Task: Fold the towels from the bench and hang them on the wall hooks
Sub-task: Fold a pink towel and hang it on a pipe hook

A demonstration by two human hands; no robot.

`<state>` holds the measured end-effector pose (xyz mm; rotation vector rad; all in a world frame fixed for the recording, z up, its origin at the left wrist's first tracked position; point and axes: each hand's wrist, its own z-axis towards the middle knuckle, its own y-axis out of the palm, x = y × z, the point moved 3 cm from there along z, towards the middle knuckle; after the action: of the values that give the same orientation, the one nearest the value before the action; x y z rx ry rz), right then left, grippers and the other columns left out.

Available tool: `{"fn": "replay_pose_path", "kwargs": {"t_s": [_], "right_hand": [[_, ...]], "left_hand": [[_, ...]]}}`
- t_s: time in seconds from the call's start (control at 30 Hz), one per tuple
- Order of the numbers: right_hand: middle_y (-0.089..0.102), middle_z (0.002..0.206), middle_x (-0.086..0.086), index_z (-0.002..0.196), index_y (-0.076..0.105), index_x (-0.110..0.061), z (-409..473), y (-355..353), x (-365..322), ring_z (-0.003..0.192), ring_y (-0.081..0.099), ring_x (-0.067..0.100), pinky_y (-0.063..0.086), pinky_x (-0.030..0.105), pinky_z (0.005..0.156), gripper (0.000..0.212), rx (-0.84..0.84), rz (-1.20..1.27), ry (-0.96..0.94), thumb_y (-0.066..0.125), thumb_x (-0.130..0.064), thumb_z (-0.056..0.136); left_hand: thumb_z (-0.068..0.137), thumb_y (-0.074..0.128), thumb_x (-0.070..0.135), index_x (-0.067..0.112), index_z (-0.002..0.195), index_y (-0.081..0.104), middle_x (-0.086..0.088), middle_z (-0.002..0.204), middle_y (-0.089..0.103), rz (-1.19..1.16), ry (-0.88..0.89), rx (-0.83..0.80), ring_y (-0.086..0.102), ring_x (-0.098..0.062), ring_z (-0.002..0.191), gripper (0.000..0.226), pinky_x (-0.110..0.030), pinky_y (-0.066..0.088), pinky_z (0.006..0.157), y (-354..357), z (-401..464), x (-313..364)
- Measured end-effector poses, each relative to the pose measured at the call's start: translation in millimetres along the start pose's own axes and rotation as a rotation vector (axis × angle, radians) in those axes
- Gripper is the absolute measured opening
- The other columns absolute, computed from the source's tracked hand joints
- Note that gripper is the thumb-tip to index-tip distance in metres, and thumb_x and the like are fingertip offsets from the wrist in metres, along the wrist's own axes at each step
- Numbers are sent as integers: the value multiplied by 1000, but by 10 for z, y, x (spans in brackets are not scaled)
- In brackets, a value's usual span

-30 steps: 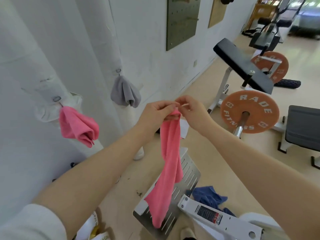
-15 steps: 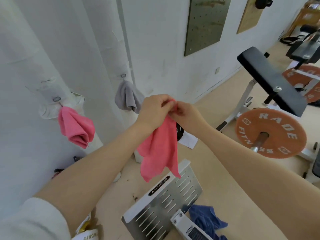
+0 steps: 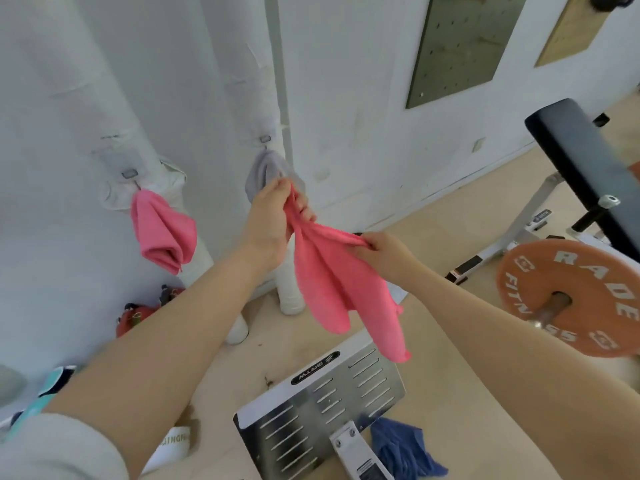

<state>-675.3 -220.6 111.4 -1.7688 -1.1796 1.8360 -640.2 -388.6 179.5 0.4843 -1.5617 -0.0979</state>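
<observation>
1. A person's left hand (image 3: 273,216) grips the bunched top of a pink towel (image 3: 341,289) in curled fingers, while the right hand (image 3: 384,252) pinches a fold of the same cloth just below and to the right; the towel hangs from both hands above a metal footplate (image 3: 322,403).
2. Directly behind the left fingers, a grey towel (image 3: 261,169) hangs on a wall hook (image 3: 265,138); the hand covers most of it.
3. Well to the left of both hands, a second pink towel (image 3: 161,232) hangs bunched from another hook (image 3: 129,173) on the white wall.
4. Below the right forearm, a blue towel (image 3: 401,448) lies crumpled on the floor beside the footplate's white arm, its lower edge cut off by the frame.
5. The footplate carries a black oval badge whose lettering appears upside down and is hard to read.
6. To the right of the right fingers, an orange weight plate (image 3: 571,299) shows white letters "RADE" and "FITNESS"; the first word is cut short at its start by the black bench pad (image 3: 581,168) above.
7. At the bottom left, a white object reads partly "SINGING", blurred and clipped; a red item near the wall is too indistinct to identify.
</observation>
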Motion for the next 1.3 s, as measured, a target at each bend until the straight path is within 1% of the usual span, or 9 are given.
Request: {"fn": "replay_pose_path", "kwargs": {"t_s": [0.07,0.17,0.33,0.5,0.6,0.73,0.97,1.23,1.3], "right_hand": [[67,84,14,87,62,-5,-7,9,-26,79,59,29,47,39,74,31,-8,-1,-22,52,-34,83],[54,65,2,66,52,-14,-38,-3,-187,66,47,19,35,18,54,15,23,0,-96,57,-17,79],[41,55,-8,60,44,-18,-103,-10,-462,54,36,8,29,21,52,26,-55,-32,-251,65,-20,76],[46,60,-7,71,58,-12,-137,96,-617,58,40,7,33,21,58,15,-209,-77,-305,67,-23,76],[40,54,-9,64,51,-13,-190,243,-729,51,37,6,31,22,55,30,-393,-87,-256,65,-32,81],[63,68,-9,79,67,-9,-305,348,-781,60,57,2,46,20,63,18,-579,89,-122,64,-26,84],[59,78,4,89,63,0,-496,530,-804,72,56,15,46,23,64,24,-485,188,-64,61,-23,87],[62,84,5,93,66,1,-856,900,-1441,79,56,10,47,31,81,21,-454,181,-254,58,-19,89],[65,84,-1,92,68,-7,-963,989,-1633,75,60,0,48,18,77,13,-492,235,-274,55,-8,89]], "left_hand": [[93,34,15,17,63,38,7,41,32,45,-199,-51,26,-7,34,30,-20,31,44,-55,-31,-144],[85,52,40,16,74,47,8,47,35,563,-307,-107,28,-7,36,27,-19,25,41,-99,-116,-315],[68,75,49,27,101,57,12,88,56,1177,-21,-305,55,-5,84,43,-19,43,70,-143,-185,-278],[80,65,26,10,92,61,0,75,55,1460,39,-514,48,-17,71,20,-28,38,65,-316,-347,-202],[86,50,12,4,79,57,-6,72,52,1478,120,-287,45,-21,72,12,-26,31,59,-536,-401,-126],[91,41,11,5,98,60,-15,100,63,1478,201,95,57,-31,96,22,-29,31,68,-926,-482,52],[84,46,3,1,120,53,-25,124,55,1306,-204,499,52,-40,115,37,-39,41,95,-2222,-719,59],[71,71,29,20,135,43,4,133,47,1136,50,-192,51,-10,111,70,-15,39,87,-1498,-1234,151],[71,76,27,18,141,34,6,134,47,1194,81,-358,51,-10,115,82,-15,37,87,-1340,-1382,153]]}}
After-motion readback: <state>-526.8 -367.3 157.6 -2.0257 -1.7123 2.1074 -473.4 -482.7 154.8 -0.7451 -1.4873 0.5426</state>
